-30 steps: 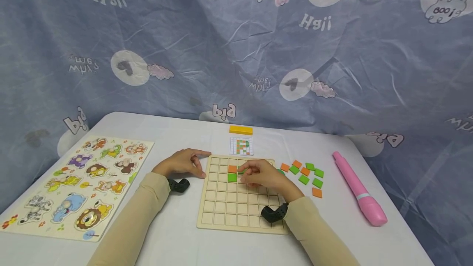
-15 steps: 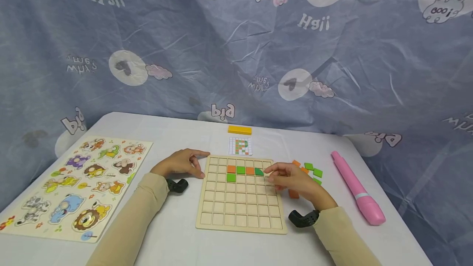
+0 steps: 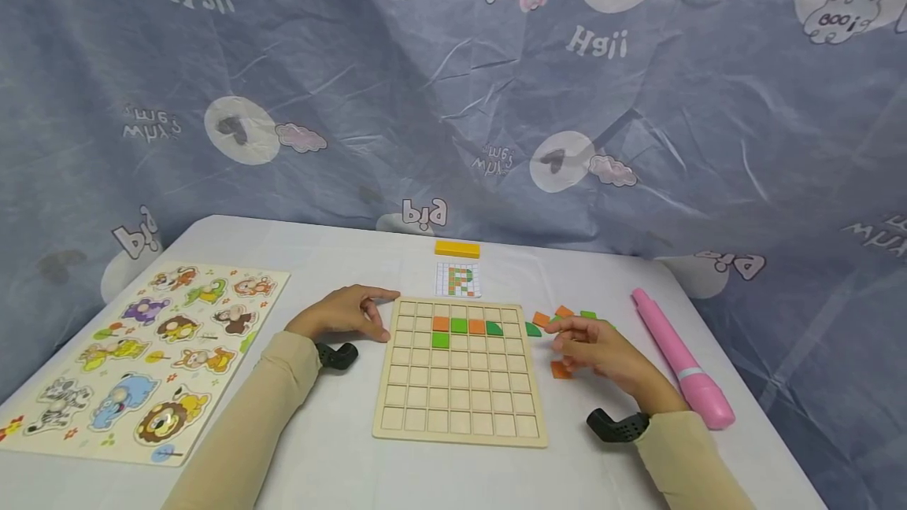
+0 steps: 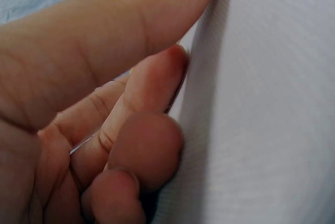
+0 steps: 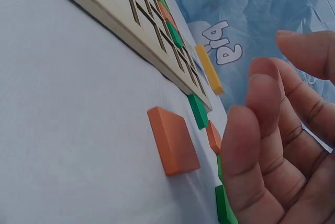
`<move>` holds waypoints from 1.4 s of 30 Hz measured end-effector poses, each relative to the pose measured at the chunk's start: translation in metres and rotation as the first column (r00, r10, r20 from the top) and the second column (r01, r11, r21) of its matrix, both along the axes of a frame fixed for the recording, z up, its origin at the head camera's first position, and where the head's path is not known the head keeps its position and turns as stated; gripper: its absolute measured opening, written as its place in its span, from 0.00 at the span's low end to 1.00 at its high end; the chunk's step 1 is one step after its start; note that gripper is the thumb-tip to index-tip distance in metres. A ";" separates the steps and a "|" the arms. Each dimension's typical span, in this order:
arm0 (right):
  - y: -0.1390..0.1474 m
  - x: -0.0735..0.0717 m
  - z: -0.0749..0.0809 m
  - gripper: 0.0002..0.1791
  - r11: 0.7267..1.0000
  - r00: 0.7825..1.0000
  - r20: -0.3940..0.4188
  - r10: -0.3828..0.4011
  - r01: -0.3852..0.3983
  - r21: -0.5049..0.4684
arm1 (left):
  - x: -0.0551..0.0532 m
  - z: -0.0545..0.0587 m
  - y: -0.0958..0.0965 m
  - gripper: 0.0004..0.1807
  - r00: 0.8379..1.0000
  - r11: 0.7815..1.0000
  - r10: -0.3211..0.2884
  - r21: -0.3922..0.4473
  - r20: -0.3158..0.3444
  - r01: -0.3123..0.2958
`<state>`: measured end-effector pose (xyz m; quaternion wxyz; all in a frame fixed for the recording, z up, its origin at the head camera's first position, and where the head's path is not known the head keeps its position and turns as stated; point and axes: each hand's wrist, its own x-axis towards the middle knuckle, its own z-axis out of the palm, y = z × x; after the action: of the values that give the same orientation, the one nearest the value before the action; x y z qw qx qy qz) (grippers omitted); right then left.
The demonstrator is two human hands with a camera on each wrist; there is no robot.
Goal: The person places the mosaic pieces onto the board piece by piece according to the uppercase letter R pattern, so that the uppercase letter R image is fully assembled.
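A square wooden grid board (image 3: 460,400) lies on the table before me. One row of its cells holds an orange tile (image 3: 441,323), a green tile (image 3: 459,325), another orange tile and a dark green quarter-round tile (image 3: 494,328); a second green tile (image 3: 440,340) sits below the first orange one. My left hand (image 3: 346,313) rests at the board's left side, index fingertip at the far corner and thumb at the edge. Right of the board, my right hand (image 3: 602,352) hovers with loosely bent fingers, nothing between them. Near it are an orange tile (image 5: 175,143) and a loose dark green tile (image 5: 198,111).
Several more orange and green tiles lie partly hidden behind the right hand. Beyond the board are a pattern card (image 3: 457,280) and a yellow block (image 3: 457,249). A pink toy microphone (image 3: 683,360) lies far right, an animal puzzle board (image 3: 142,360) at left.
My right hand has moved right, from over the board to the loose tiles, uncovering the tile row and its dark green end piece. The left hand keeps its place at the board's edge.
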<state>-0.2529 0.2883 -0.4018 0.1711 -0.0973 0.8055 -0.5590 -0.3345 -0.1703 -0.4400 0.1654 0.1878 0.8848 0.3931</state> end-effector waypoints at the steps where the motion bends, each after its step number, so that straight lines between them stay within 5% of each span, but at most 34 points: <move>1: 0.002 0.000 -0.001 0.23 1.000 1.000 0.002 0.002 -0.002 -0.010 | 0.000 0.000 0.000 0.50 1.000 1.000 0.000 0.001 0.000 0.000; 18: 0.014 0.001 -0.008 0.22 0.998 1.000 0.010 0.002 -0.001 -0.060 | 0.001 0.001 0.000 0.49 1.000 1.000 0.001 0.009 0.012 -0.001; 29: 0.017 0.003 -0.011 0.22 0.990 0.996 -0.086 -0.019 0.031 0.139 | -0.001 -0.001 0.000 0.49 1.000 1.000 -0.002 -0.005 -0.002 0.002; 42: 0.026 0.002 -0.015 0.18 0.965 0.985 -0.124 0.116 -0.083 0.248 | 0.000 -0.001 0.000 0.49 1.000 1.000 0.004 -0.002 0.000 -0.004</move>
<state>-0.2505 0.3141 -0.4171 0.1535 -0.1545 0.8717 -0.4390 -0.3343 -0.1702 -0.4407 0.1650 0.1860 0.8855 0.3924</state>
